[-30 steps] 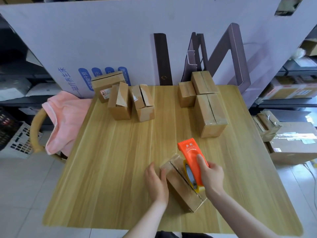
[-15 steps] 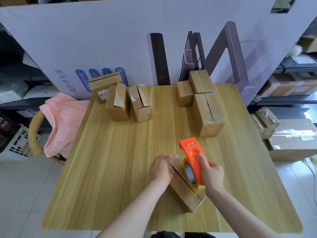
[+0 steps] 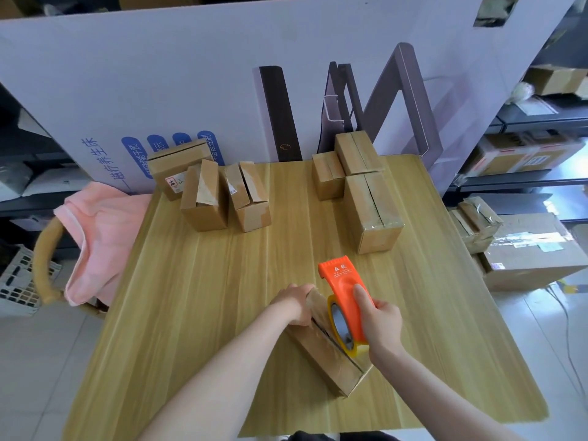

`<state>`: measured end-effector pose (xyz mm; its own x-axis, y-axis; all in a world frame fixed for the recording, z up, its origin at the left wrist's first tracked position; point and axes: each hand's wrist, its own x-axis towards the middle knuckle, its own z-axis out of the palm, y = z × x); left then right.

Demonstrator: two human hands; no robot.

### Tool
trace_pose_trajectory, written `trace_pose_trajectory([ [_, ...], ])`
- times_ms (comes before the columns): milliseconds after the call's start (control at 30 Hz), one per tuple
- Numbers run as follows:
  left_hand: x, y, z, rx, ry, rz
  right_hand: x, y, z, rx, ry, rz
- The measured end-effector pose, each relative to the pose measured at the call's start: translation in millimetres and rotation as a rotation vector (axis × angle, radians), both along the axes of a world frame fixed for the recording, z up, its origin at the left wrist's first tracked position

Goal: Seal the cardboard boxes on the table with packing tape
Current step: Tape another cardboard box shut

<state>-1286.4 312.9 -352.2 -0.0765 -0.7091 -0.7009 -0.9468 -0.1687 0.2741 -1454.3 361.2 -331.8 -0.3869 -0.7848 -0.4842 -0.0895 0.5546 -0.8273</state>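
Change: 1 s ago L hand (image 3: 294, 302) lay on box's left side; now it's at the far end. R hand (image 3: 380, 323) unchanged.
L hand: fingers curled over the end of box (image 3: 327, 354).
R hand: wrapped round dispenser (image 3: 345, 291), index finger along its back.
Box: oblong brown cardboard, glossy clear tape on top seam; on table (image 3: 191, 281), near front edge, centre-right.
Dispenser: orange plastic, yellowish roll; sits on box top.
Table: pale wood-grain, smooth.
Other boxes (image 3: 369, 205): two clusters at far edge.
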Motion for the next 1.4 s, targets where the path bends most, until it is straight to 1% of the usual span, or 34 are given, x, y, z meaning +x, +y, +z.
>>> trace_pose_trajectory([
  [67, -2.9, -4.8, 5.2, -0.008, -0.065, -0.107, 1.2, 1.6, -0.3, -0.012, -0.005, 0.007],
  [200, -13.5, -16.2, 12.4, -0.032, -0.265, -0.365, 2.7, 2.3, -1.0, -0.020, -0.009, 0.005],
  [267, -16.7, -17.2, 11.7, -0.058, -0.316, -0.426, 1.5, 1.0, -1.5, -0.017, -0.004, -0.004],
  [367, -14.0, -11.2, 12.1, -0.108, -0.301, -0.441, -0.1, -0.6, -0.4, 0.004, -0.014, -0.024],
  [533, -6.6, -2.7, 9.6, -0.173, -0.203, -0.392, -1.0, -3.6, 1.4, 0.025, -0.021, -0.056],
  [567, -4.8, -0.1, 8.6, -0.170, -0.159, -0.342, -1.7, -3.6, 1.5, 0.022, -0.023, -0.055],
  [600, -1.3, 4.5, 7.2, -0.172, -0.103, -0.241, -2.1, -3.2, 1.7, 0.018, -0.025, -0.053],
  [633, 2.8, 11.7, 5.4, -0.200, -0.042, -0.085, -2.5, -2.8, 1.7, 0.013, -0.026, -0.051],
  [700, 12.6, 33.8, -2.6, -0.380, 0.072, 0.279, -3.7, -2.3, 1.4, 0.000, -0.022, -0.051],
  [767, 19.3, 59.1, -17.8, -0.581, 0.161, 0.529, -4.4, -3.0, 0.5, -0.004, -0.013, -0.057],
  [800, 20.6, 70.7, -25.2, -0.627, 0.206, 0.632, -4.3, -3.4, 0.1, -0.003, -0.011, -0.057],
  [933, 11.9, 89.4, -34.2, -0.573, 0.361, 1.018, -1.1, -3.1, -0.1, -0.005, -0.008, -0.043],
  [1033, 5.1, 84.8, -34.5, -0.550, 0.349, 1.180, 1.5, 0.6, -1.8, -0.011, -0.013, -0.045],
  [1200, -2.9, 85.6, -34.7, -0.558, 0.353, 1.284, 8.3, 7.7, -0.7, -0.034, -0.025, -0.036],
  [1233, -5.3, 87.5, -35.5, -0.560, 0.374, 1.317, 8.0, 8.8, -0.3, -0.035, -0.028, -0.038],
  [1333, -17.3, 97.2, -36.9, -0.567, 0.511, 1.439, 0.2, 8.3, 0.8, -0.014, -0.044, -0.077],
  [1400, -29.1, 105.1, -35.5, -0.530, 0.574, 1.449, -5.1, 6.6, 1.3, -0.003, -0.060, -0.108],
])
